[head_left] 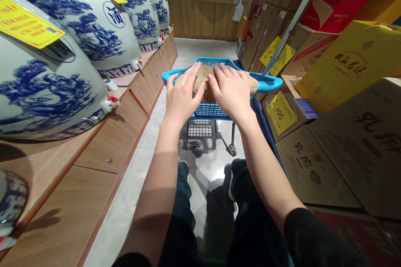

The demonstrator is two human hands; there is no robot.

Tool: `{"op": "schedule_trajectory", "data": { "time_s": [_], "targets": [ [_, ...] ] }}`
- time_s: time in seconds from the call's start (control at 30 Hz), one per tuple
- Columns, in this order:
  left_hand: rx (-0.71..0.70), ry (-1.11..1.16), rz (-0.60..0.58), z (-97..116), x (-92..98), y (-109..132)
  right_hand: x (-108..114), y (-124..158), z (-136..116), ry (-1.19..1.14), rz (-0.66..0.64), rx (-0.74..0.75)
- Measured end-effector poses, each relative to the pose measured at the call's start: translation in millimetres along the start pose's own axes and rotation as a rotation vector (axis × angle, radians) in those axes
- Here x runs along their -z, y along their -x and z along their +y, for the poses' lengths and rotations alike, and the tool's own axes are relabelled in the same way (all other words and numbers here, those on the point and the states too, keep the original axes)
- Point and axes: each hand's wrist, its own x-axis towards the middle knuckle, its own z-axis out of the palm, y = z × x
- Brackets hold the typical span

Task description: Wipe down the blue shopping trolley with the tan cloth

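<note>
A blue shopping cart (211,110) stands straight ahead, its wide blue handle crossing the middle of the view. A brown, box-like item (205,76) lies at the handle, partly hidden under my hands. My left hand (184,91) rests on the left part of the item and handle, palm down with the fingers apart. My right hand (231,89) lies palm down over the item's right part, fingers spread forward. The two thumbs are close together near the middle. Neither hand is wrapped round anything.
Large blue-and-white jars (84,21) line a wooden cabinet (109,133) on the left. Stacked cartons (313,162) and a yellow box (354,58) crowd the right side. A wooden counter (203,14) with packaged goods crosses the far end. Grey floor lies between.
</note>
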Motion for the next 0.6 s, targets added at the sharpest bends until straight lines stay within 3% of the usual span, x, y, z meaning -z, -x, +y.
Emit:
{"op": "schedule_trajectory", "data": {
  "time_s": [0.17, 0.27, 0.4, 0.47, 0.6],
  "targets": [
    [-0.046, 0.011, 0.045, -11.9, -6.7, 1.6, 1.9, 5.3, 28.1, 0.085, 0.083, -0.136],
    [-0.052, -0.008, 0.051, -9.7, -13.8, 2.8, -3.8, 9.5, 19.6, 0.096, 0.11, -0.014],
    [-0.012, 0.003, 0.052, -7.5, -16.8, 1.3, -3.9, 10.0, 3.8, 0.046, 0.035, 0.117],
    [-0.005, 0.013, 0.073, -7.2, -15.4, 0.1, 4.1, 8.3, 11.3, 0.035, 0.025, 0.048],
    [-0.001, 0.02, 0.059, -3.4, -12.7, -0.6, 20.7, 6.4, 45.4, 0.111, 0.004, -0.282]
  ]
}}
